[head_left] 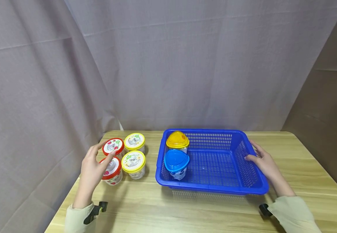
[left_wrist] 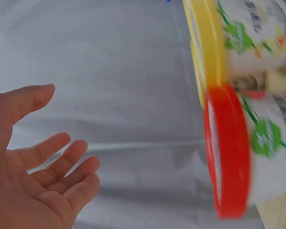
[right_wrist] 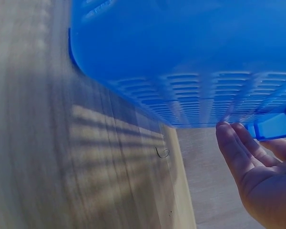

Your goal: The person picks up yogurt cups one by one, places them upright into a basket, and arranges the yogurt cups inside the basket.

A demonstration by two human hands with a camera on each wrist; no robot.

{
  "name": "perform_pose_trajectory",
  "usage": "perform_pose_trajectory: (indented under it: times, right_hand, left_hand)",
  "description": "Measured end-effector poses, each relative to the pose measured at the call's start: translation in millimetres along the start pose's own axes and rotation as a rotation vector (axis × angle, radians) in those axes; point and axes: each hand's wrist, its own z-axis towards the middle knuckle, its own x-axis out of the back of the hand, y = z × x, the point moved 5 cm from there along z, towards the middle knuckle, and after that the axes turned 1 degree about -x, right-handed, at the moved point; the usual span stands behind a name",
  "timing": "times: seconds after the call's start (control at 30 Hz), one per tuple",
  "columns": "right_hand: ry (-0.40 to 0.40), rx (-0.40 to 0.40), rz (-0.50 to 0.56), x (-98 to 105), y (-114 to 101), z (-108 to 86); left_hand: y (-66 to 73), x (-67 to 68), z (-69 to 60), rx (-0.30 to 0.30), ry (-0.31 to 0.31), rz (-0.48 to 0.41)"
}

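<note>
At frame left, the left grip (head_left: pixel 92 168) is spread beside two red-lidded cups (head_left: pixel 114 180); the right grip (head_left: pixel 264 163) pinches the right rim of a blue basket (head_left: pixel 209 187) right of centre. Desk (head_left: pixel 152 145) separates its left edge from two yellow-lidded cups (head_left: pixel 134 161).

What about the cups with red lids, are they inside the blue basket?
No, both red-lidded cups stand on the table, outside the blue basket.
</note>
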Motion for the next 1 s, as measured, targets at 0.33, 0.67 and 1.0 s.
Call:
perform_pose_trajectory:
  times: [0.33, 0.67, 1.0]
  right_hand:
    - [0.008, 0.003, 0.022, 0, 2, -2.4]
    - [0.009, 0.008, 0.051, 2, 1, -2.8]
    - [0.008, 0.015, 0.059, 0, 3, -0.3]
  left_hand:
    - [-41.1, -1.2, -15.9, 0.173, -0.212, 0.014]
    - [-70.9, -14.3, -28.4, 0.208, -0.326, -0.049]
    - [-85.2, -21.9, -38.2, 0.262, -0.354, -0.13]
